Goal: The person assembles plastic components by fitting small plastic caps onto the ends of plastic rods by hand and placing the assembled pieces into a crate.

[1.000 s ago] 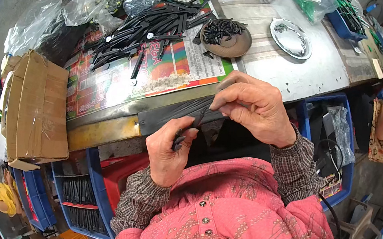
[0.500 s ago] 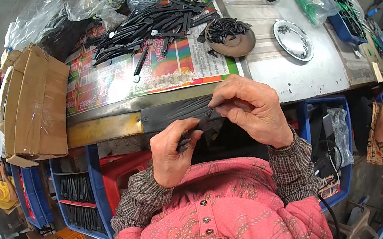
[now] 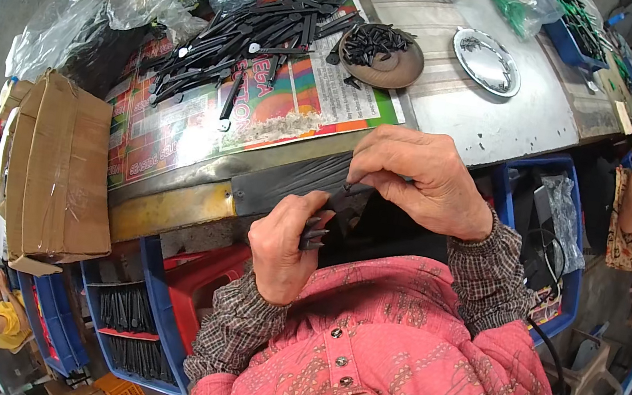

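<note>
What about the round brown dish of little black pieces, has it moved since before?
No: the round brown dish keeps its place left of the round silvery-white plate; the view just shifted a little.

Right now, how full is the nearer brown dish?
Partly full: the brown dish holds black pieces, but its near side is bare.

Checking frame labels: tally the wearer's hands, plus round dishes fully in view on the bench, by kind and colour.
Hands (left hand, right hand): 2
Brown dish, holding black pieces: 1
Silvery-white plate: 1
Total: 4
</note>
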A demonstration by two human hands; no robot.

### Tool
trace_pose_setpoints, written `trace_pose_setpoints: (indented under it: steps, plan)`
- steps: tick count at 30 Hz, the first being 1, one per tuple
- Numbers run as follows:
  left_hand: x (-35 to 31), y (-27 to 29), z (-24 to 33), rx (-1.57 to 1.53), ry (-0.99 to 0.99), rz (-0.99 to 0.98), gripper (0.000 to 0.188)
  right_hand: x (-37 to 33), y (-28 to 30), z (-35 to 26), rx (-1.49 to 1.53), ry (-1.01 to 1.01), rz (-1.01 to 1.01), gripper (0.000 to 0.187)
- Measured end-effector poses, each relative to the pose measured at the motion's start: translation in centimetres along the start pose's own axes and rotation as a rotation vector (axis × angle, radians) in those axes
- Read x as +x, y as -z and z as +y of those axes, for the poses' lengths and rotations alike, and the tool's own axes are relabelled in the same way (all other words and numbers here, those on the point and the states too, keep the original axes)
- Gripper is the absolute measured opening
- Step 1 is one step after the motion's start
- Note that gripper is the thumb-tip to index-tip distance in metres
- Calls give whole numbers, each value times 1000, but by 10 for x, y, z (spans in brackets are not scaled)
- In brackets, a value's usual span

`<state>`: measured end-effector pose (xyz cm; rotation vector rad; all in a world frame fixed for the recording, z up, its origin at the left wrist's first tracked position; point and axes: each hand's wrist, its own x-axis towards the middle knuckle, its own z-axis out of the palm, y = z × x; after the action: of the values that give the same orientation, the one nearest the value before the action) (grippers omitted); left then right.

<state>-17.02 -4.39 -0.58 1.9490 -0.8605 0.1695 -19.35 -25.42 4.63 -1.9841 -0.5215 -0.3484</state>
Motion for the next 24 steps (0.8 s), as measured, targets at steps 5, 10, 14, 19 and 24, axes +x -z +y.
trace_pose_setpoints:
  steps: [5,10,14,19,24]
  plan:
    - [2,-2,-1,79,-95,27,37,4,-2,3,-89,43,-42,17]
    - [0,-1,-2,-54,45,-3,35,-3,-11,11,91,-82,61,13]
    - [0,1,-1,-69,52,-7,33,-9,-13,8,444,-369,100,8]
    - [-1,-3,-2,-77,29,18,33,-6,-14,13,182,-227,42,5]
    - [7,-1,-4,-38,17,58,32,1,-17,18,282,-269,81,6]
